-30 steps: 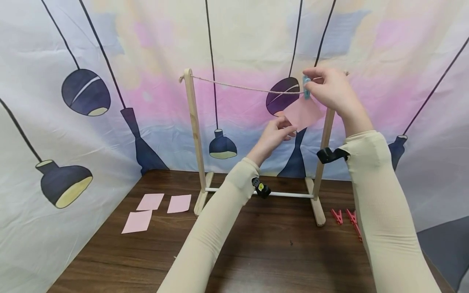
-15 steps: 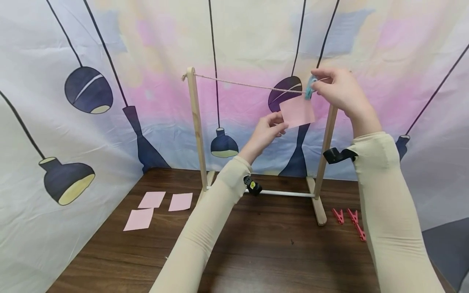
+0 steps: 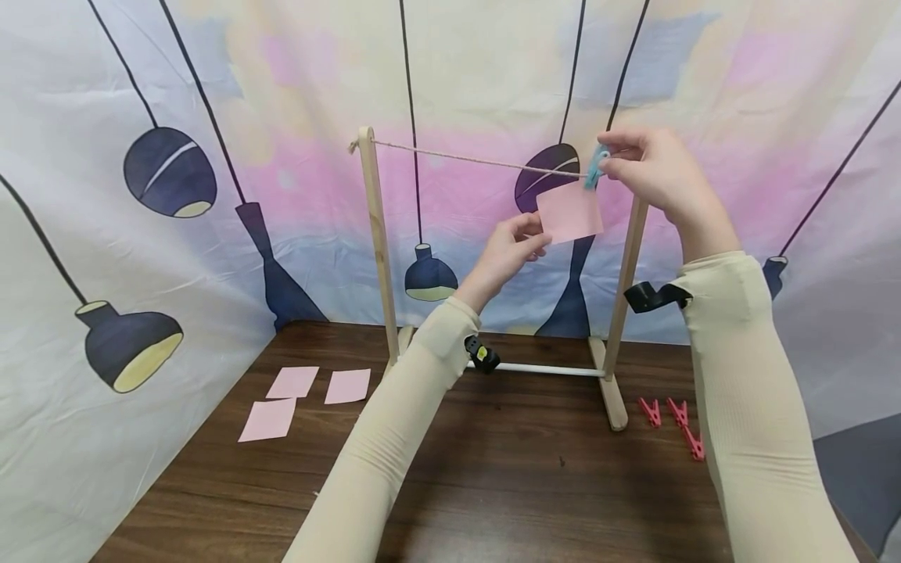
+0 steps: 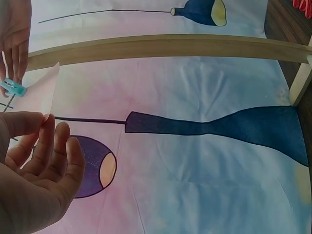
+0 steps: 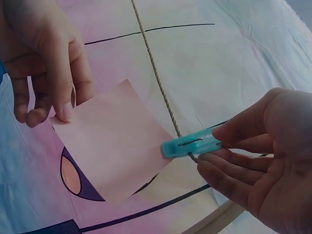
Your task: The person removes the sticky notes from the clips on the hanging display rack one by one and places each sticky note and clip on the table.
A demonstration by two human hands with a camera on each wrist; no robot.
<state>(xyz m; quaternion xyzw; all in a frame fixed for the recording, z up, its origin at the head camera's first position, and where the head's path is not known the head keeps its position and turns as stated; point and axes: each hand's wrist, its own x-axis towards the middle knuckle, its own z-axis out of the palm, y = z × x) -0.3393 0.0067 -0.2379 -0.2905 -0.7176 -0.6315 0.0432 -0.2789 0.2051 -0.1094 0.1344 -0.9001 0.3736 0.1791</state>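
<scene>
A blue clothespin (image 5: 187, 145) sits across the twine line (image 5: 157, 73), its tip on the edge of a pink paper square (image 5: 114, 139). My right hand (image 3: 651, 172) pinches the clothespin's handle end between thumb and fingers. Lower and to the left, my left hand (image 3: 508, 254) pinches the opposite corner of the paper between thumb and index finger, as the left wrist view also shows. The line runs from a wooden post (image 3: 376, 234) at the left toward the right post (image 3: 629, 281), whose top is hidden behind my right hand.
Three more pink paper squares (image 3: 267, 420) lie on the brown table (image 3: 507, 485) at the left. Several red clothespins (image 3: 679, 413) lie at the right, near my right sleeve. A white bar (image 3: 552, 369) joins the feet of the wooden stand. Printed cloth hangs behind.
The clothespin has tilted and shifted slightly right with my right hand. My left hand has moved a little left, turning the paper flatter and more level. Little differs over the last half second.
</scene>
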